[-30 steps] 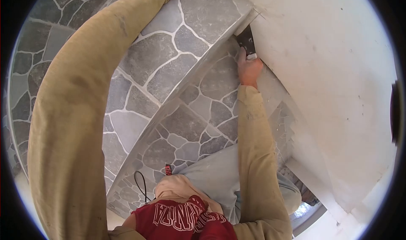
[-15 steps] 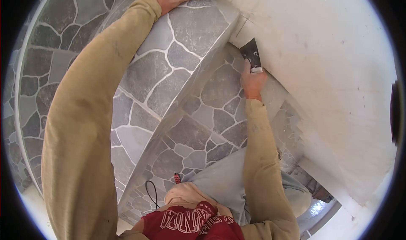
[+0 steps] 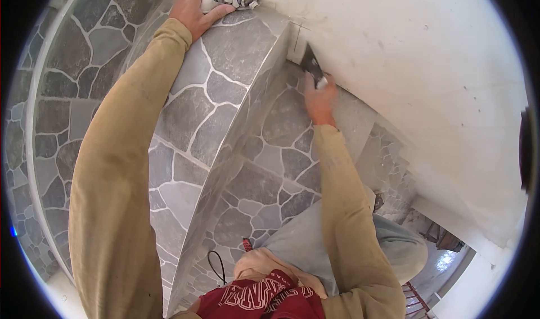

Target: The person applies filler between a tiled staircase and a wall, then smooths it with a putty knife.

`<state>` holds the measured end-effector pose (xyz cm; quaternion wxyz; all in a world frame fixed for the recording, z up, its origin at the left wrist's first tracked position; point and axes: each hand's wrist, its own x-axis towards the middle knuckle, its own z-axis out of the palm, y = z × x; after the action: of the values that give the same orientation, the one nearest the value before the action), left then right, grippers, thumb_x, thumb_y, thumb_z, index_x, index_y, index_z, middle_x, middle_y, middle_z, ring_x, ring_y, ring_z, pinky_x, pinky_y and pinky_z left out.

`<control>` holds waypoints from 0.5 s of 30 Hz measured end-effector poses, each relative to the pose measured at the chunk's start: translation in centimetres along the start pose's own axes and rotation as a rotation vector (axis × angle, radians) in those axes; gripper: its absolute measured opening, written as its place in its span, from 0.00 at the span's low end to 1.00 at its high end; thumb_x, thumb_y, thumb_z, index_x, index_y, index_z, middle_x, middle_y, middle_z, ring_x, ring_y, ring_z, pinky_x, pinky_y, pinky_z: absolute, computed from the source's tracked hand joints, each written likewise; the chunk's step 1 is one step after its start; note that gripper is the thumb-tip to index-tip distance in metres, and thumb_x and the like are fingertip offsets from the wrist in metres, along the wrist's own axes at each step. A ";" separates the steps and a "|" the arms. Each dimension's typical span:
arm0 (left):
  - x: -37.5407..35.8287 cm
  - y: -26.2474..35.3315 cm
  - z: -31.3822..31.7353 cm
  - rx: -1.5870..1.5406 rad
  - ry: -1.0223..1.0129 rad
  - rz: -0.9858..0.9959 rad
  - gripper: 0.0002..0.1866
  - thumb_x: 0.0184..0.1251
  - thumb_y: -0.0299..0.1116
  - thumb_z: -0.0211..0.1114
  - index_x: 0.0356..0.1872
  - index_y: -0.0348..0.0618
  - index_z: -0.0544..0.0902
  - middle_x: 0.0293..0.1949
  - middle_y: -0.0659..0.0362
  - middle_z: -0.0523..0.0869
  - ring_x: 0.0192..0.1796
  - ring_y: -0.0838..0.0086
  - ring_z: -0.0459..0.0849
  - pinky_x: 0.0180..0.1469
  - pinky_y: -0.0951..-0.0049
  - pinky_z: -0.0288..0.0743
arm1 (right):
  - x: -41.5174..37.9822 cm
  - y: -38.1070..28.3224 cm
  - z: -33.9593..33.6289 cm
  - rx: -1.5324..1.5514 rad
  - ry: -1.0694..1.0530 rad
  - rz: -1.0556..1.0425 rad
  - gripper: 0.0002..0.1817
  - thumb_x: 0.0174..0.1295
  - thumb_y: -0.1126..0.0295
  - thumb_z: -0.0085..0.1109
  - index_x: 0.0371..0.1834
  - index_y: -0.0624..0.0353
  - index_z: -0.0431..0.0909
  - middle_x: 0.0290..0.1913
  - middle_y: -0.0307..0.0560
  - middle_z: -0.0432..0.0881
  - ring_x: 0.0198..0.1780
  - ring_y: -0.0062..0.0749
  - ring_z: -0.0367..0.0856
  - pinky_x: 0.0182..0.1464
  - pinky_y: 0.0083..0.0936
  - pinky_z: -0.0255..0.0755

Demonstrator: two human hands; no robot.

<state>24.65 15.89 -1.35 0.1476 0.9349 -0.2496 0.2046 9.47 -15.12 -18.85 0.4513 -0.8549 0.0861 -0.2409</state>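
Observation:
My left hand [image 3: 197, 12] rests on the upper stone-patterned step [image 3: 239, 43], up against the wall. Its fingers are closed around one end of a white bundle with black patches [image 3: 229, 0], which could be a rolled bag or cloth. Lower down, my right hand [image 3: 321, 100] grips a putty knife [image 3: 311, 63] with a dark, broad blade. The blade is held at the foot of the pale wall [image 3: 405, 55], just right of the step's riser. Part of the knife's handle is hidden in my fingers.
A riser with a sharp edge [image 3: 225, 145] divides the upper step from the lower stone-patterned tread [image 3: 264, 167]. My bent leg [image 3: 298, 234] is on the lower tread, near a black cord loop [image 3: 216, 266]. More steps drop away at lower right, beside a red metal railing [image 3: 415, 299].
The view has shifted, so more of the white bundle shows. The putty knife has turned, its blade now slanting edge-on toward the wall corner. Both hands keep hold of their things.

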 end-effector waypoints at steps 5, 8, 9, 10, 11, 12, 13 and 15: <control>-0.3 0.1 0.2 -0.063 0.023 -0.025 0.32 0.60 0.61 0.73 0.50 0.42 0.83 0.44 0.47 0.79 0.47 0.50 0.81 0.54 0.57 0.75 | -0.1 -1.9 2.1 -0.065 0.071 -0.214 0.07 0.61 0.70 0.66 0.37 0.62 0.87 0.33 0.52 0.85 0.39 0.50 0.84 0.43 0.41 0.77; -0.2 0.3 0.0 0.027 0.024 0.008 0.31 0.61 0.59 0.73 0.50 0.41 0.82 0.44 0.47 0.79 0.48 0.51 0.81 0.53 0.57 0.75 | -0.4 -1.6 1.9 0.005 0.048 -0.132 0.07 0.60 0.70 0.66 0.39 0.60 0.88 0.33 0.51 0.85 0.38 0.49 0.84 0.43 0.41 0.78; 0.1 0.1 0.0 0.030 0.024 0.010 0.31 0.61 0.59 0.73 0.50 0.41 0.82 0.44 0.47 0.79 0.48 0.51 0.81 0.53 0.57 0.75 | -0.5 -1.3 1.7 0.076 0.026 -0.026 0.07 0.60 0.71 0.67 0.40 0.59 0.88 0.33 0.51 0.85 0.38 0.49 0.84 0.43 0.41 0.78; 0.1 -0.1 0.1 0.004 0.021 -0.003 0.31 0.61 0.59 0.74 0.50 0.41 0.82 0.44 0.47 0.79 0.48 0.51 0.81 0.54 0.57 0.75 | -0.2 -1.2 2.2 0.078 0.023 -0.025 0.07 0.60 0.71 0.67 0.40 0.59 0.88 0.33 0.51 0.85 0.38 0.49 0.84 0.43 0.41 0.78; -0.3 0.0 0.3 -0.025 0.013 -0.018 0.31 0.61 0.59 0.74 0.50 0.41 0.82 0.44 0.47 0.79 0.48 0.51 0.81 0.54 0.57 0.75 | 0.0 -1.0 2.6 0.002 0.051 -0.149 0.08 0.59 0.71 0.67 0.40 0.59 0.89 0.33 0.51 0.85 0.38 0.49 0.84 0.43 0.41 0.78; -0.5 0.1 0.3 -0.030 0.006 -0.019 0.31 0.61 0.59 0.74 0.50 0.41 0.82 0.44 0.47 0.79 0.48 0.51 0.81 0.54 0.57 0.75 | -0.1 -0.8 2.6 -0.079 0.082 -0.273 0.08 0.59 0.71 0.67 0.41 0.59 0.89 0.33 0.50 0.85 0.38 0.48 0.84 0.43 0.41 0.78; -0.5 0.1 0.2 -0.026 0.003 -0.025 0.31 0.61 0.59 0.74 0.50 0.41 0.82 0.44 0.47 0.79 0.48 0.51 0.81 0.54 0.58 0.75 | -0.2 -1.1 2.5 -0.083 0.085 -0.272 0.08 0.59 0.71 0.67 0.41 0.59 0.89 0.33 0.50 0.85 0.38 0.48 0.84 0.43 0.41 0.78; -0.3 0.2 0.1 -0.021 0.004 -0.026 0.31 0.61 0.58 0.74 0.50 0.41 0.82 0.44 0.46 0.79 0.48 0.51 0.81 0.54 0.58 0.75 | -0.1 -1.9 2.6 -0.051 0.028 -0.259 0.09 0.59 0.72 0.67 0.42 0.59 0.89 0.34 0.51 0.85 0.39 0.48 0.84 0.43 0.41 0.78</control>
<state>24.36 15.81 -1.51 0.1607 0.9360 -0.2396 0.2017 10.56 -12.10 -18.61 0.3935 -0.8665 -0.0126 -0.3069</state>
